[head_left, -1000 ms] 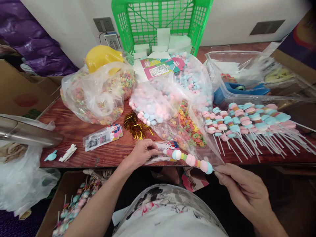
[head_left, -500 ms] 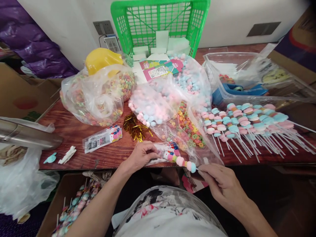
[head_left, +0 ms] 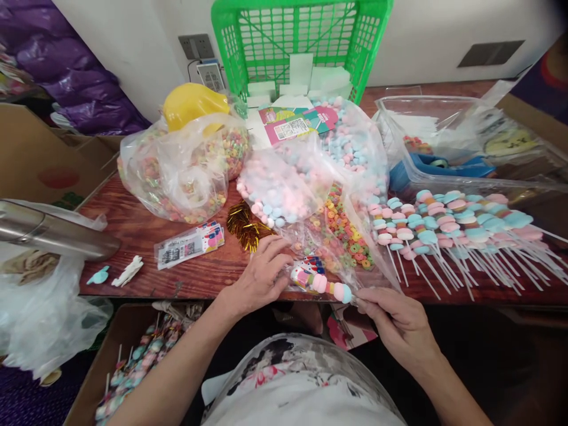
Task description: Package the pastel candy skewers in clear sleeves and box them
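Streaky red-brown wood tbl [head_left: 138, 235], L hand [head_left: 261, 275] at near edge w/ fingers loosely curved, can't tell if pinching. R hand [head_left: 397, 322] pinches right end of knobbly candy skewer [head_left: 319, 283], left part's in thin clear plastic sleeve [head_left: 310, 264].

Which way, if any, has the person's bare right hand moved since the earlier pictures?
Yes: the bare right hand moved left, relative to the resting pile of round pink and blue candies on white sticks.

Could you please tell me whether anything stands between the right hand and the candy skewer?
Nothing visible does: the right hand grips the candy skewer at the end next to its blue piece.
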Demonstrator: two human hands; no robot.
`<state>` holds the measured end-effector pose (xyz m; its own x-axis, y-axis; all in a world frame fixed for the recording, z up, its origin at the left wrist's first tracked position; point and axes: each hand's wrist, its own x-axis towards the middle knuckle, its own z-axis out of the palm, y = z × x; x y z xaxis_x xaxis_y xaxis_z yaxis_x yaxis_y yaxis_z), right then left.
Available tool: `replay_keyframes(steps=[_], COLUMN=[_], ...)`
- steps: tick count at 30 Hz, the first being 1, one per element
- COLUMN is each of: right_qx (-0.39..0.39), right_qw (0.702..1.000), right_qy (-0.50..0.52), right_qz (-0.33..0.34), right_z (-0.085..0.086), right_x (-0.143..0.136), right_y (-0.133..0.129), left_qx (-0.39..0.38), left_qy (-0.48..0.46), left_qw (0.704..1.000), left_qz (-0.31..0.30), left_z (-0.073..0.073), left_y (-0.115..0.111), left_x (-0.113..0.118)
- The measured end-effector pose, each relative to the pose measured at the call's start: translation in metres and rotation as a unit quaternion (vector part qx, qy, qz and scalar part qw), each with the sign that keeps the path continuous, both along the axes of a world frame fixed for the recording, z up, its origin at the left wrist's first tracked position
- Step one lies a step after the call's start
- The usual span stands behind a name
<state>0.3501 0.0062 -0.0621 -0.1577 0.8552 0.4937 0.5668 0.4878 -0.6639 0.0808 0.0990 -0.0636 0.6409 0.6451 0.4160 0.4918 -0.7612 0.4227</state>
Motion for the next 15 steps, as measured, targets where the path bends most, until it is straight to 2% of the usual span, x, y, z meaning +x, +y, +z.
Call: replay_keyframes(steps=[2,5,9,11,15], right_qx=[-0.005,0.028,0.112,0.126,0.122], right_qw=[1.000,1.000,0.990,0.981,0.961], right_qy=[0.012,0.006,-0.089,-0.141,-0.223], right_qz=[0.010,0.012,0.011,0.030,0.111], right_z=[0.002,0.004,0.012,0.021,0.045], right_x=[-0.003,-0.004,0.004,0.011,0.025], right_y=[0.000,0.001,0.004,0.007,0.015], left_qx=[-0.038,-0.143,-0.229,-0.266,-0.341], left_qy=[-0.004,-0.004,-0.015,-0.007,0.031], left_qw=[0.999,0.989,0.971,0.959,0.928], left_qz=[-0.033,-0.028,-0.067,-0.097,-0.149], left_z=[0.000,0.002,0.011,0.016,0.025], left_y=[0.001,-0.001,-0.011,-0.016,-0.026], left_x=[0.003,0.009,0.021,0.027,0.038])
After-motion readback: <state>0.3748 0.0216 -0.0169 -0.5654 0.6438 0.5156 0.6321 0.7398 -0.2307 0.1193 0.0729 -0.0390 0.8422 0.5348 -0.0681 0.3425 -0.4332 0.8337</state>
